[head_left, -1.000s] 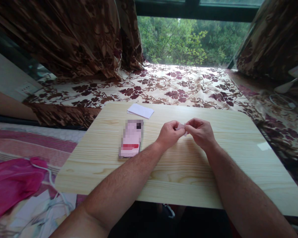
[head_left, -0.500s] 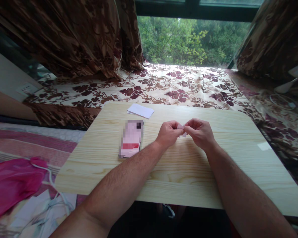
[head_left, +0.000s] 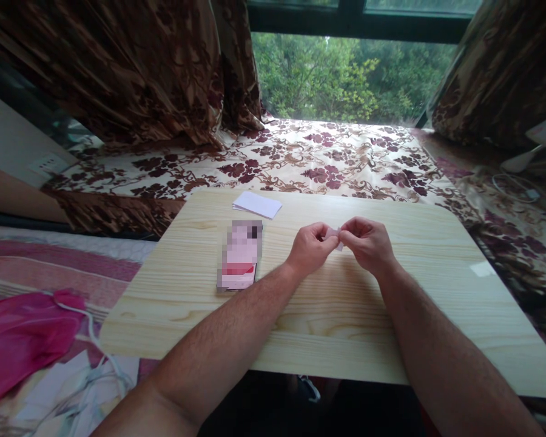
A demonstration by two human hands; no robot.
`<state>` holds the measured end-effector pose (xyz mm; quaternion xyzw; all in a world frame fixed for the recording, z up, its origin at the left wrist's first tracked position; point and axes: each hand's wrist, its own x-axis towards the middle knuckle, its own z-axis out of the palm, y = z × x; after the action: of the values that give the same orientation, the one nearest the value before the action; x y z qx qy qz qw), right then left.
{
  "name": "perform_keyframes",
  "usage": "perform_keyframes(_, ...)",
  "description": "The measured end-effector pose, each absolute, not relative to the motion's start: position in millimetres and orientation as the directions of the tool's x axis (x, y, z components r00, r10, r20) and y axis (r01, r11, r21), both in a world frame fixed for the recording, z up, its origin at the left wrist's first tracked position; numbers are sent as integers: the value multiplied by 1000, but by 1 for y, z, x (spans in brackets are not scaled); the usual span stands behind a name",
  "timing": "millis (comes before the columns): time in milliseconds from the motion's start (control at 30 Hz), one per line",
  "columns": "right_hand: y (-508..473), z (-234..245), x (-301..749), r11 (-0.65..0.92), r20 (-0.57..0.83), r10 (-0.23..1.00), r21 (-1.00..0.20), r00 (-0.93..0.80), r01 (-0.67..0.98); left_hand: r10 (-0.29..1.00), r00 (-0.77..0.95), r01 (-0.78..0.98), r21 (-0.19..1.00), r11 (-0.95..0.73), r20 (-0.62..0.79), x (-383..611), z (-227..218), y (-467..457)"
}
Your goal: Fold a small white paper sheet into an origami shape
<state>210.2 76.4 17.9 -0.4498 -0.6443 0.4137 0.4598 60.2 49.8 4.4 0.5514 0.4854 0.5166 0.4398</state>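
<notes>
Above the middle of the wooden table (head_left: 200, 328), my left hand (head_left: 312, 247) and my right hand (head_left: 368, 244) meet, fingertips almost touching. Both pinch a small piece of white paper (head_left: 331, 233), mostly covered by the fingers, so its folds cannot be made out. To the left of my left hand lies a phone (head_left: 241, 249) with its picture pixelated, pinkish with a red band. Behind it rests a small stack of white paper (head_left: 257, 204).
A small white patch (head_left: 482, 268) shows on the table's right side. On the bed at left are a magenta cloth (head_left: 22, 340), a white cable (head_left: 93, 328) and loose papers (head_left: 57, 385). A floral-covered ledge (head_left: 300, 158) runs behind the table, below the window.
Almost nothing differs. My hands keep their pinch on the small paper, with only a slight shift of the fingers. The phone and paper stack stay put.
</notes>
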Motion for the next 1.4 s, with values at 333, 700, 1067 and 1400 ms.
perform_keyframes(333,78,24,216,190,130,936,-969,-328,160,994,29,31,994,-103,102,60,4,52)
perform_keyframes(700,75,25,218,343,247,911,-898,-331,276,996,-12,55,995,-88,89,61,2,55)
perform_keyframes(1067,74,28,213,366,288,921,-869,-263,332,992,-51,47,993,-111,114,61,2,56)
perform_keyframes(1400,76,27,213,341,265,924,-897,-276,280,989,-72,91,988,-126,133,61,0,57)
